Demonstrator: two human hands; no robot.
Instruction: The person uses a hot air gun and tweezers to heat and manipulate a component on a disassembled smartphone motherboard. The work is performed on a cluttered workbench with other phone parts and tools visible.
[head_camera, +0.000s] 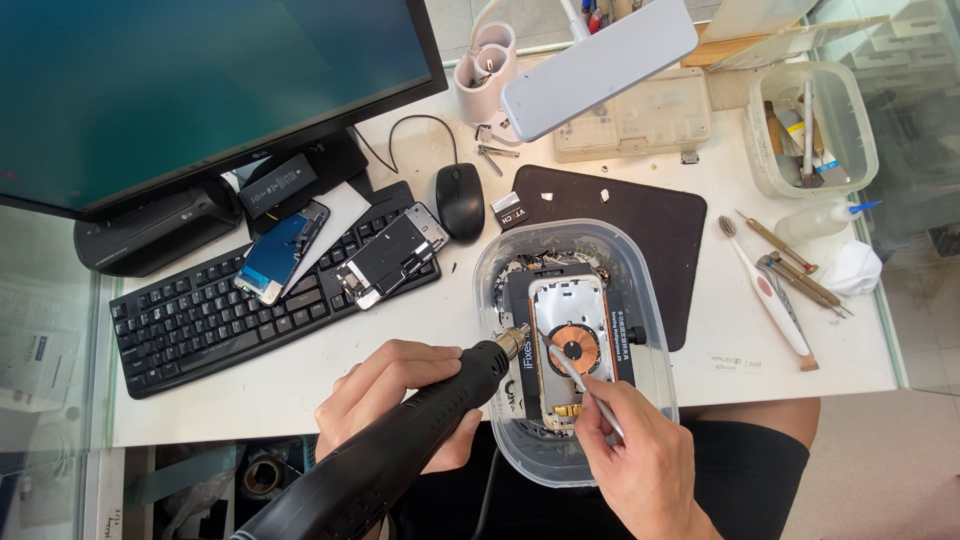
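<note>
Below, hands (400, 400) on matte black rotary tool (400, 440), slim metal pick (585, 385).

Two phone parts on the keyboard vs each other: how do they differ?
The left phone part shows a glossy bluish face; the right phone part shows bare metal plates and dark components. The left one lies partly on white paper, the right one wholly on the keyboard. Both lie flat, tilted alike.
</note>
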